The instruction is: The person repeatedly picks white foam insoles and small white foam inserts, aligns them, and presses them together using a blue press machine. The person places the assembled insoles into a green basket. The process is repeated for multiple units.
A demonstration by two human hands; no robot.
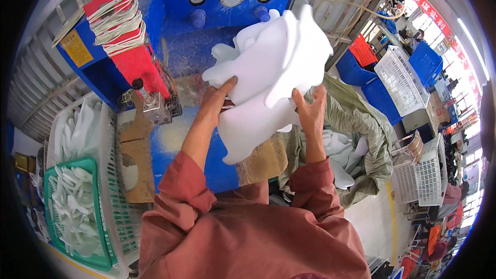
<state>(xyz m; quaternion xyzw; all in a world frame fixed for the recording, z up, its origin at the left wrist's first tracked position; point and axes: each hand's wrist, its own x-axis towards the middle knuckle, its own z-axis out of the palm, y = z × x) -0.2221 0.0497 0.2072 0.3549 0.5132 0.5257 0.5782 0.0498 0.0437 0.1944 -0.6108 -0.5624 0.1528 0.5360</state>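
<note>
– Between the two hands, how does the stack of white curved sheets (268,70) lie?

– It is held above the blue board (222,174), before the blue gauge panel (214,2). Its long axis goes slantwise, from low left to high right. Both hands touch it, so neither one is nearer.

– And the hands, how are they?

– The left hand (213,104) pinches the left edge, thumb on top, fingers mostly hidden underneath. The right hand (311,112) is half spread, thumb against the right edge; whether its fingers also grip, I cannot tell. Both forearms reach forward and upward.
</note>
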